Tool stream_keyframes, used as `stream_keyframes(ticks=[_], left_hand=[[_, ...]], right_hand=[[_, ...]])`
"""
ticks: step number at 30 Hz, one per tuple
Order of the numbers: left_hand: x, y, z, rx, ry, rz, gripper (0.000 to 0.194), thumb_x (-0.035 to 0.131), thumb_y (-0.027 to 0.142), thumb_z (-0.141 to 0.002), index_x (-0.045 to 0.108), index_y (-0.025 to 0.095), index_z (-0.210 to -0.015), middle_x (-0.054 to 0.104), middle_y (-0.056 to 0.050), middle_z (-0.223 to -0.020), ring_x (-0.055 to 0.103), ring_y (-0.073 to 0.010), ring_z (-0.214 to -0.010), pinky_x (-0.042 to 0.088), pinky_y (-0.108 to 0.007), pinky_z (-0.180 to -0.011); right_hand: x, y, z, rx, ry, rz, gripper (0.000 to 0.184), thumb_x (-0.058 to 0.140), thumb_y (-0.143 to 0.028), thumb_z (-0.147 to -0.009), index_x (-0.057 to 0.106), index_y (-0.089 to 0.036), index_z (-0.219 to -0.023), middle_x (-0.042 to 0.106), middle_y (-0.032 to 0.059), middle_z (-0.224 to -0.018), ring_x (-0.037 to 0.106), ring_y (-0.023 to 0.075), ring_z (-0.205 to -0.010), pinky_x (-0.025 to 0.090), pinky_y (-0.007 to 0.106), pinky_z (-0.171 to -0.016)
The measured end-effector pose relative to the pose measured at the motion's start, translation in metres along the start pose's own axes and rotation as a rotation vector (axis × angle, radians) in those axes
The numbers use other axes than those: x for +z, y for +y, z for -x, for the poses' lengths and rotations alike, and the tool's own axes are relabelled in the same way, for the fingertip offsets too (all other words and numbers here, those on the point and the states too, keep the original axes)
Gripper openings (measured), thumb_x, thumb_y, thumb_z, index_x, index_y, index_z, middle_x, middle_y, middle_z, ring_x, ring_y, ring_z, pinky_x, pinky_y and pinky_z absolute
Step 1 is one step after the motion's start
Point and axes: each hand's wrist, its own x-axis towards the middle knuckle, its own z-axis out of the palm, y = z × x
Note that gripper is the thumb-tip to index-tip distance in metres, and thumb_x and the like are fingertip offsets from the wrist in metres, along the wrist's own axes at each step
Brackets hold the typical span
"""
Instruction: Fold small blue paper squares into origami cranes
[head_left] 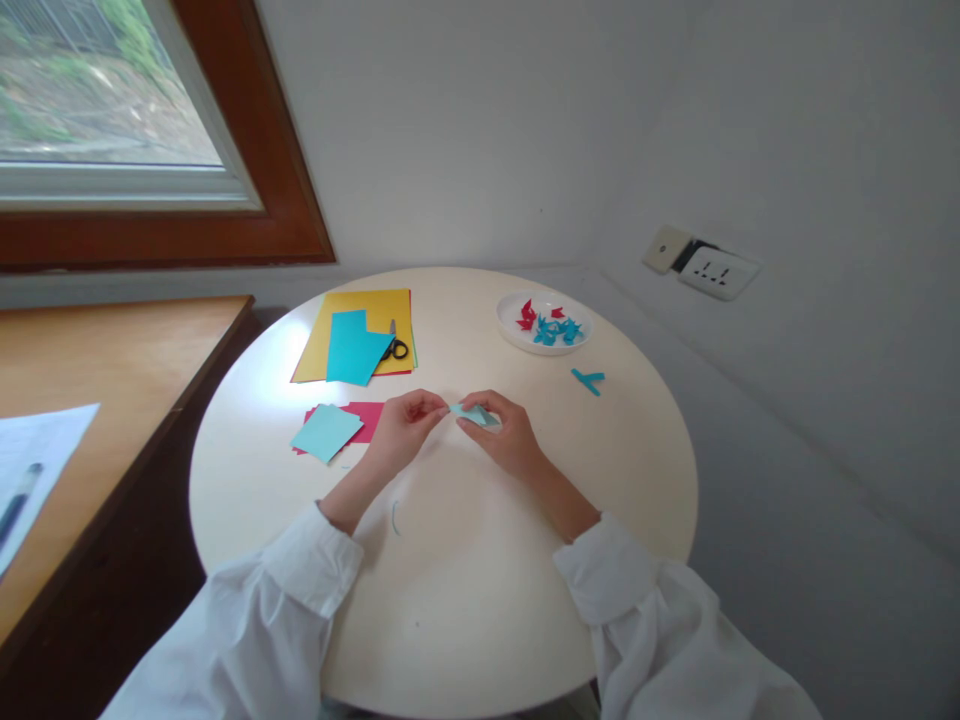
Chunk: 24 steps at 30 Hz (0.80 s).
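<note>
Light blue folded paper [474,414] is held between both hands just above the middle of the round surface [450,580]. Fingers of the left hand [403,430] are closed on its left tip, and fingers of the right hand [504,430] grip its right part. To the far left lie yellow sheets [375,305] with a blue sheet [352,348] and scissors [394,346] on top. To the far right stands a white plate [517,335] with small red and blue folded pieces [549,326].

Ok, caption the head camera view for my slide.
Both hands, left hand and right hand, pinch a small light-blue paper piece over a round table.
</note>
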Motion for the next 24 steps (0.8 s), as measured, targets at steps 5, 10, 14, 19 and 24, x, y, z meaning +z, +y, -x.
stream_keyframes(ticks=[5,10,14,19,24], left_hand=[[0.0016,0.0002,0.0025,-0.027,-0.071,0.059,0.018,0.064,0.031,-0.066,0.062,0.015,-0.074,0.063,-0.004,-0.071,0.057,-0.0139,-0.065,0.044,-0.025,-0.059],[0.0026,-0.0027,0.0024,-0.025,-0.111,0.08,0.021,0.066,0.03,-0.064,0.064,0.015,-0.078,0.067,-0.006,-0.077,0.061,-0.0167,-0.072,0.047,-0.028,-0.066],[0.0033,0.0011,0.0026,-0.018,-0.076,0.041,0.02,0.066,0.033,-0.064,0.066,0.015,-0.074,0.068,-0.006,-0.076,0.061,-0.0172,-0.071,0.048,-0.028,-0.064],[0.0029,0.0025,0.0027,-0.012,-0.055,0.024,0.019,0.066,0.034,-0.065,0.067,0.016,-0.071,0.068,-0.005,-0.073,0.061,-0.0166,-0.068,0.047,-0.026,-0.061],[0.002,-0.0031,0.002,-0.007,-0.063,0.018,0.019,0.064,0.033,-0.068,0.067,0.015,-0.072,0.069,-0.006,-0.074,0.061,-0.0167,-0.07,0.047,-0.026,-0.064]], right_hand=[[0.0012,0.0018,0.0011,-0.009,0.023,0.004,0.008,0.061,-0.027,-0.071,0.058,-0.021,-0.074,0.063,0.0031,-0.079,0.059,0.017,-0.077,0.046,0.029,-0.07],[0.0009,0.0035,0.0011,-0.047,-0.002,0.008,0.007,0.061,-0.027,-0.071,0.058,-0.021,-0.074,0.063,0.0028,-0.08,0.059,0.0169,-0.077,0.046,0.029,-0.071],[0.0013,0.002,0.0016,-0.08,-0.016,0.033,0.007,0.06,-0.027,-0.072,0.058,-0.022,-0.076,0.063,0.0027,-0.081,0.059,0.0164,-0.078,0.046,0.03,-0.074],[0.0009,-0.0028,0.0018,-0.091,-0.019,0.02,0.006,0.059,-0.027,-0.073,0.059,-0.022,-0.077,0.064,0.0032,-0.081,0.059,0.0164,-0.079,0.046,0.03,-0.075],[0.0001,-0.0039,0.0011,-0.054,-0.009,0.025,0.009,0.057,-0.029,-0.075,0.06,-0.021,-0.075,0.065,0.0037,-0.08,0.06,0.0176,-0.079,0.045,0.032,-0.075]])
